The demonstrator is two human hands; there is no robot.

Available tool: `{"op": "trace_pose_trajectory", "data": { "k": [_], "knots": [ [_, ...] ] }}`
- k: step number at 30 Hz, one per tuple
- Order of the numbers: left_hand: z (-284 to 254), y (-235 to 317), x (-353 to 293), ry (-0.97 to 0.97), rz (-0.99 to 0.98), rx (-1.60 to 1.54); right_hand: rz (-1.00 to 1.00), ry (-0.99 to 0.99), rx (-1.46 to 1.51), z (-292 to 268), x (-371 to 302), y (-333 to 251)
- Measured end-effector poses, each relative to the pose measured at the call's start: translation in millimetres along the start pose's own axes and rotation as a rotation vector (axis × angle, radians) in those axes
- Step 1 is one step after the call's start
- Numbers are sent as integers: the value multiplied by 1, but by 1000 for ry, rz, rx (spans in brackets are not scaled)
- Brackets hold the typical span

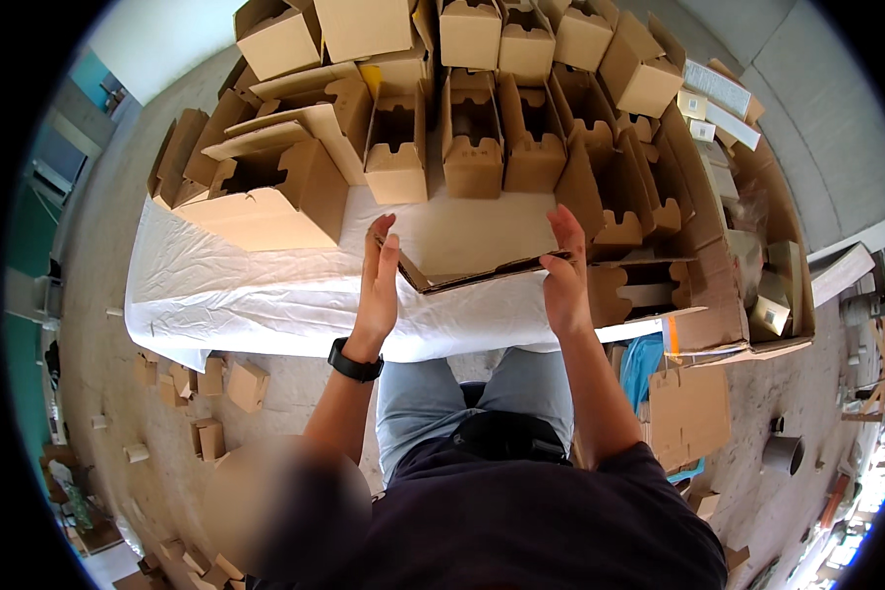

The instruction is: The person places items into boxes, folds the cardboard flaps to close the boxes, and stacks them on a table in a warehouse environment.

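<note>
A bent piece of brown cardboard (482, 276) is held up between my hands, over the near part of the white-covered table. It shows mostly as a dark, slightly ragged edge with a bend nearer its left end. My left hand (379, 280) grips the left end, thumb on the near side. The right end is pinched by my right hand (566, 280), thumb on the near side and fingers pointing up. Just beyond stand open brown cardboard boxes (395, 172) with notched front flaps. A larger open box (265, 211) sits left of my left hand.
White cloth (236, 300) covers the table. More boxes (369, 29) are stacked along its far side. At right, a large carton (708, 246) holds small packages (772, 305). Small cardboard boxes (249, 386) lie on the floor at left; flattened cardboard (693, 418) stands below right.
</note>
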State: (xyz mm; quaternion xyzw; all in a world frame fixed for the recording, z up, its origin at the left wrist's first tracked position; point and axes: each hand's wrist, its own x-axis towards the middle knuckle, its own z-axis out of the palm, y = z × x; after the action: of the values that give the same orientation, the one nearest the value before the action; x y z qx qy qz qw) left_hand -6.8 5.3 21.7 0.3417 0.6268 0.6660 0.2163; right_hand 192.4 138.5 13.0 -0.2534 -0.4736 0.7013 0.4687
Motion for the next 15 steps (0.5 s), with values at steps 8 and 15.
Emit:
{"op": "trace_pose_trajectory", "data": {
  "k": [8, 15],
  "knots": [
    [-31, -2, -9, -86, 103, 4, 59, -572, -907, 5, 3, -78],
    [-34, -11, -21, 0, 132, -1, 62, -777, -1045, 33, 10, -82]
  ]
}}
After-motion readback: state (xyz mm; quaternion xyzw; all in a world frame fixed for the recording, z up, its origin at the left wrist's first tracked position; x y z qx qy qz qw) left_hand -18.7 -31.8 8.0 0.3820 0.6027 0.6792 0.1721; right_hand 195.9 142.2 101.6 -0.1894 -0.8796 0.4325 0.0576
